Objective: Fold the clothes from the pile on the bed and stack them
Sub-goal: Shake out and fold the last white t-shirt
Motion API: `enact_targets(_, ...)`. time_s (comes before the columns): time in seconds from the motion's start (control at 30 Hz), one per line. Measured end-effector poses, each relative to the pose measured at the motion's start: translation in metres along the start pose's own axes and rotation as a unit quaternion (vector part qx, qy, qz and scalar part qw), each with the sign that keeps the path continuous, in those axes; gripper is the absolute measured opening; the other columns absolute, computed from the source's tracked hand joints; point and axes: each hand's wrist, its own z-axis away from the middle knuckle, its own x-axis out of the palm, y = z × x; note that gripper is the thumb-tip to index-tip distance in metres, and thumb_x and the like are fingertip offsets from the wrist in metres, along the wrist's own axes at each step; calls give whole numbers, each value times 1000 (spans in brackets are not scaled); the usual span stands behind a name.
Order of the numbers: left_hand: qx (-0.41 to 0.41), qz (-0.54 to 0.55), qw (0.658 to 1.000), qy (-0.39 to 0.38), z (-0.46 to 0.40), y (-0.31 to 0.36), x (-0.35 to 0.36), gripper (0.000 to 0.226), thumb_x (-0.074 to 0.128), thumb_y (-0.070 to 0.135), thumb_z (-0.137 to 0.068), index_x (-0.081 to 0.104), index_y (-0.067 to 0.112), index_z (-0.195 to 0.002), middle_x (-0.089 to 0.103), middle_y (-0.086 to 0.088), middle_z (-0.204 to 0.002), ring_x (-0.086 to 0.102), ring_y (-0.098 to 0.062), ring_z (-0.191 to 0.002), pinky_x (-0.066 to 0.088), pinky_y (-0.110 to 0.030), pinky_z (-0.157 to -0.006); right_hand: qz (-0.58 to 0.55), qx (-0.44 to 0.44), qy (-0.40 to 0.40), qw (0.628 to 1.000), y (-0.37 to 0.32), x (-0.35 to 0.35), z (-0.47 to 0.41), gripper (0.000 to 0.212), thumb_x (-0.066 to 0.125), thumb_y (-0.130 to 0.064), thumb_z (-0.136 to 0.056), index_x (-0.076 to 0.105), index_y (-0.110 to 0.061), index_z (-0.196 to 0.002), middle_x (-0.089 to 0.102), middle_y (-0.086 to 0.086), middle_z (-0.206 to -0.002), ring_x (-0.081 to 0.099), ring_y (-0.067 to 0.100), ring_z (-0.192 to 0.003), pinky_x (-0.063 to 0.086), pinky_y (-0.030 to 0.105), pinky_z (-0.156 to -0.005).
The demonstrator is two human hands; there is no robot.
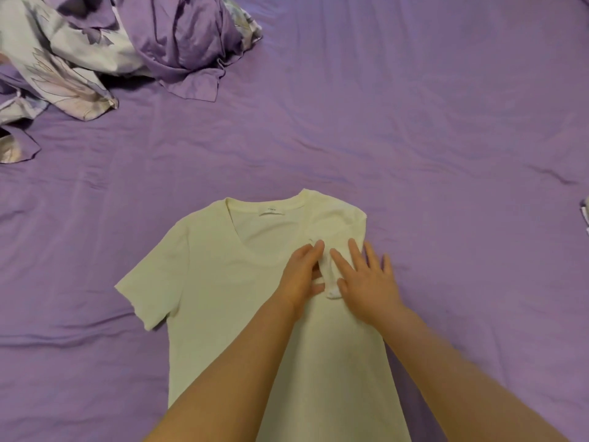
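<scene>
Purple sheet (414, 129) covers the whole bed as far as my view reaches; it is wrinkled, with long creases running across the left half and a short dark fold near the right edge; I see no wall or floor, only this fabric. Far left at the top lies a rumpled heap of bedding (105, 49), part plain purple, part pale with a floral print, well apart from the work in front of me.

Near the bottom centre a white T-shirt (216, 282) lies flat on the sheet, front side up, neckline pointing away from me, a small label showing inside the collar; its left sleeve is spread out toward the left, while the right sleeve is folded in over the chest.

My left hand (301, 275) rests on the shirt just below the neckline, fingers close together and bent at the folded sleeve's edge; whether they pinch the cloth I cannot tell. My right hand (366, 279) lies just beside it, flat on the folded-in sleeve, fingers straight and spread apart; a narrow strip of white cloth shows between the two hands.
</scene>
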Motion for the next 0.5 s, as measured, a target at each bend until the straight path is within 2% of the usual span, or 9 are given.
enact_targets(0.07, 28, -44, 997, 50, 3, -1, -17, 19, 54, 43, -94, 58, 26, -102, 67, 6, -94, 65, -13, -89, 56, -30, -76, 24, 25, -16, 999, -5, 1, -4, 61, 26, -37, -99, -6, -39, -150, -14, 1, -160, -15, 31, -146, -6, 58, -114)
enact_targets(0.17, 81, -171, 976, 108, 12, -5, -53, 44, 55, 44, -93, 49, 22, -131, 62, 10, -95, 62, -11, -94, 51, -35, -92, 33, 29, 18, 999, -25, -5, -7, 61, 29, -46, -98, 6, -33, -152, -5, 5, -161, -16, 31, -146, -7, 58, -113)
enact_targets(0.23, 110, -243, 954, 133, 20, -7, -76, 45, 54, 42, -93, 49, 22, -133, 61, 13, -92, 59, -6, -91, 46, -28, -89, 16, -1, 33, 999, -44, -8, -7, 62, 29, -55, -97, 11, -32, -152, -1, 4, -161, -15, 29, -146, -7, 54, -114)
enact_targets(0.33, 132, -295, 930, 175, 29, -9, -107, 39, 53, 33, -95, 51, 20, -131, 58, 13, -93, 54, -2, -85, 39, -20, -81, -6, -42, 27, 999, -74, -10, -5, 63, 33, -56, -96, 16, -31, -151, 1, 5, -161, -12, 28, -147, -4, 50, -116)
enact_targets(0.4, 157, -327, 904, 228, 34, -8, -135, 36, 52, 23, -95, 54, 16, -130, 60, 5, -104, 55, -9, -91, 40, -22, -83, -15, -74, 16, 997, -98, -8, -6, 62, 36, -54, -96, 17, -31, -150, 0, 6, -161, -10, 28, -147, 0, 48, -117)
enact_targets(0.5, 161, -411, 838, 322, 38, -4, -178, 41, 53, 14, -90, 54, 16, -130, 53, -6, -129, 47, -24, -117, 36, -30, -95, -20, -111, -13, 993, -135, 0, -8, 62, 38, -50, -97, 15, -30, -151, -2, 7, -161, -9, 28, -147, 2, 48, -117)
